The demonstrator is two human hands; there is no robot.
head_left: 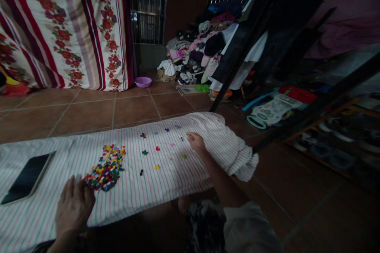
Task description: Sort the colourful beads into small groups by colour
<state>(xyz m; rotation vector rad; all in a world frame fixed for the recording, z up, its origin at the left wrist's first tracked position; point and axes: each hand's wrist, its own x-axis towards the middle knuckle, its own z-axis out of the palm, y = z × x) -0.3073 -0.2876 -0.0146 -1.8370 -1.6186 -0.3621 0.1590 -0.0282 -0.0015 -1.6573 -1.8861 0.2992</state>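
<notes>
Where the cloth (74, 146) lies: stripes run across it, and its right end bunches in folds; we see a phone (28, 178) on its left part
Room: past the cloth we have a tiled floor (92, 112), a flowered curtain (65, 27), a purple bowl (143, 82) and heaped clothes (208, 43)
Dim right side: shadow leaves the shoes (344, 130) hard for us to make out
Fingertips: too small and dark to read; we cannot tell whether either hand pinches anything
Pile: the loose coloured pieces (105, 168) lie just beside our left hand (74, 201), its fingers at the near left edge
Clusters (156, 167): sorted by colour between our hands; a grey one sits just left of our right hand (195, 141), whose fingers are curled
</notes>
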